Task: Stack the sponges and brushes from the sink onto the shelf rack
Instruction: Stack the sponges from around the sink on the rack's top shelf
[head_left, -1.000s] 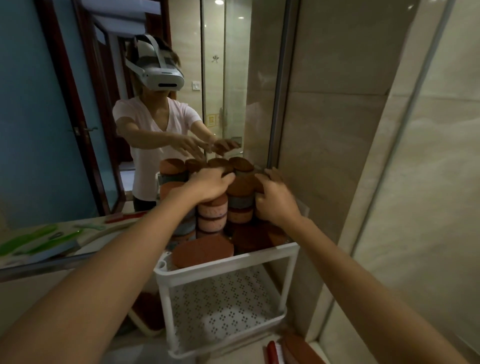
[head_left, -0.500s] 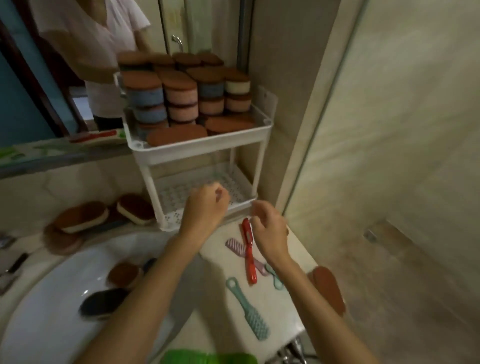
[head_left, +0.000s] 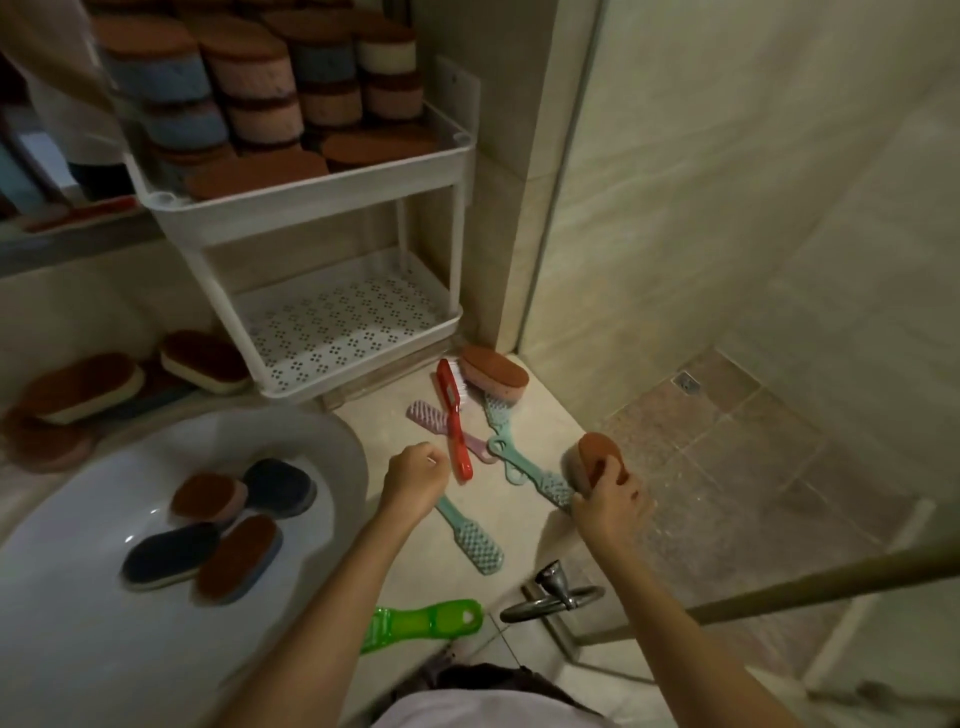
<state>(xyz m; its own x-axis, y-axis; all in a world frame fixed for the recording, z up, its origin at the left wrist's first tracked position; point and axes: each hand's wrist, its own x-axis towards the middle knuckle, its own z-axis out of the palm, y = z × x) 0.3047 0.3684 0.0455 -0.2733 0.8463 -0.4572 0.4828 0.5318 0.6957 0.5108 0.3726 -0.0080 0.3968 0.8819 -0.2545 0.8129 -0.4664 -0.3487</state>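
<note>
As rust-topped pink oval sponge (head_left: 597, 457) sat at outer bench (head_left: 524, 525) edge, right hand (head_left: 608, 512) came down from rack level, fingers (head_left: 619, 483) curled round it. Left hand (head_left: 415, 478) lowered too, curled, empty. Likely next: lift to white plastic shelf rack (head_left: 311, 192).

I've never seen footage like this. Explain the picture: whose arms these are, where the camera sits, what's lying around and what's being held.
No machine here: a person wears one wide-angle camera on the head, looking down at their bare arms. The right hand grips a brown-topped sponge at the edge of the counter; the left hand is curled, apparently holding nothing. Plastic brushes, a red brush among them, lie on the counter. Four sponges sit in the white sink. The white shelf rack carries stacked sponges on its top tier.
</note>
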